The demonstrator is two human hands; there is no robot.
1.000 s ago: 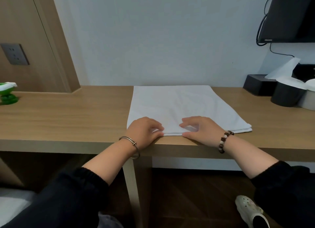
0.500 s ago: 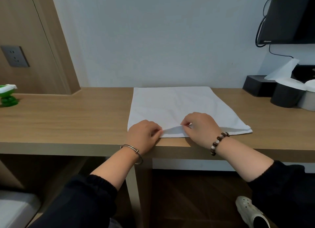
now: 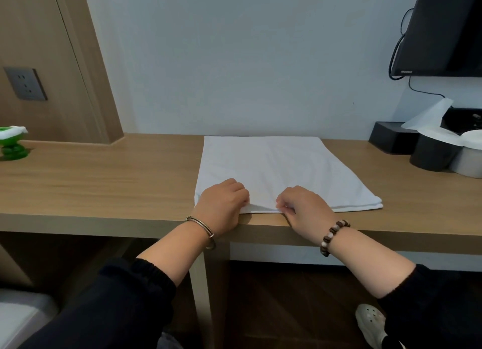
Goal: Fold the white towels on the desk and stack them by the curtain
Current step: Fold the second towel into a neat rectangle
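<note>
1. White towel (image 3: 273, 171) lies at the centre of the frame on the wooden table (image 3: 104, 186), folded. Two layers show at its lower right corner.
2. Your left hand (image 3: 221, 205) sits on the towel's lower left corner with the fingers curled, its grip closed on the near hem.
3. Your right hand (image 3: 302, 207) is just to the right of it, thumb and fingers pinching the same hem — a narrow grip holding cloth.
4. Between your two hands the hem bulges up a little from the table.
5. A metal bangle (image 3: 200, 224) circles your left wrist and a bead bracelet (image 3: 332, 235) your right; both sleeves are black.
6. At the right edge of the frame, well apart from the towel, stand a black tissue box (image 3: 391, 139), a black cup (image 3: 430, 156) and a pale container (image 3: 467, 163) — with a dark screen (image 3: 443, 27) above them in the upper right.
7. At the left edge a green object (image 3: 11, 145) rests on the table, below a grey wall socket (image 3: 24, 83).
8. In the lower right, a pale shoe (image 3: 370, 325) is on the floor.
</note>
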